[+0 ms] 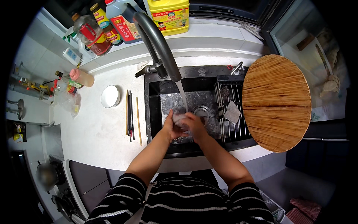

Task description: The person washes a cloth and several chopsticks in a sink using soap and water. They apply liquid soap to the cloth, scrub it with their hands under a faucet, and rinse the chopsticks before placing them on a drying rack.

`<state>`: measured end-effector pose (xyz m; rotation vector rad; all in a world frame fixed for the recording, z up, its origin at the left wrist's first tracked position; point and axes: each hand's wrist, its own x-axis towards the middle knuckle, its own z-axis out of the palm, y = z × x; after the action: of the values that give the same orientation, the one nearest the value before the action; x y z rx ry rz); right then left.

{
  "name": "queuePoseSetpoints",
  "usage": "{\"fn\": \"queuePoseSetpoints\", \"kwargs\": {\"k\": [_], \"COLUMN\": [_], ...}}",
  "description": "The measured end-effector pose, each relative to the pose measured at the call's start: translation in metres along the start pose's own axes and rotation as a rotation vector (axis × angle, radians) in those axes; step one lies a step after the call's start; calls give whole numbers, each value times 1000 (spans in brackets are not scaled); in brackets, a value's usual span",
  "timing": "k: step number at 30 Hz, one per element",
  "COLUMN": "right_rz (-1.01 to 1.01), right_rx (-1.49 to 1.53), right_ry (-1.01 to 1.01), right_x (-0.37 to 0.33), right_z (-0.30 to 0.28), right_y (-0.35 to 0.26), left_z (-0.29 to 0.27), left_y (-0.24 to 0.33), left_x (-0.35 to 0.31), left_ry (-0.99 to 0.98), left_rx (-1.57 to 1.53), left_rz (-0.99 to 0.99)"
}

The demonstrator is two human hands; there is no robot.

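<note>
My left hand (170,127) and my right hand (196,126) are together over the black sink (164,153), under the stream of water (182,96) from the dark tap (158,39). Between them is a pale whitish thing (179,119), wet and blurred; its kind cannot be made out. My left fingers curl round its left side, while the right fingers press on it from the right and above. Part of it is hidden behind the fingers. Just beyond my right hand shows the round drain (201,110) in the sink floor.
A rack (229,128) with a grey cloth (232,112) spans the sink's right side, beside a round wooden board (278,102). Left on the white counter (89,138) are a white bowl (110,96) and several chopsticks (129,115). Bottles and a yellow jug (169,16) line the back ledge.
</note>
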<state>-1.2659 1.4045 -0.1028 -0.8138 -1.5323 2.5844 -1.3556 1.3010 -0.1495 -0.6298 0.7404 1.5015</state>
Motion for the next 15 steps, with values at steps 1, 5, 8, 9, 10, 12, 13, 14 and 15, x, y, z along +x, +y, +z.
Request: {"fn": "queuePoseSetpoints", "kwargs": {"k": [1, 5, 8, 9, 10, 12, 13, 14, 15], "right_rz": [34, 193, 97, 42, -294, -936, -917, -897, -883], "right_rx": [91, 655, 528, 306, -101, -935, -946, -956, -964], "right_ry": [-107, -187, 261, 114, 134, 148, 192, 236, 268], "right_x": [-4, -14, 6, -10, -14, -11, -7, -3, 1], "right_z": [0, -25, -57, -34, -21, 3, 5, 7, 10], "right_y": [4, -26, -9, -19, -7, 17, 23, 27, 31], "left_z": [-25, -28, 0, 1, -3, -18, 13, 5, -12], "left_y": [0, 1, -10, -8, -6, 1, -7, -11, -15], "left_x": [20, 46, 35, 33, 34, 35, 14, 24, 37], "left_ry": [-440, -220, -63, -59, -190, -446, -307, -341, -375], "left_rx": [-118, -413, -123, -132, -171, -255, -193, -205, -220], "left_rz": [-89, -135, 197, 267, 201, 73, 156, 134, 125]}}
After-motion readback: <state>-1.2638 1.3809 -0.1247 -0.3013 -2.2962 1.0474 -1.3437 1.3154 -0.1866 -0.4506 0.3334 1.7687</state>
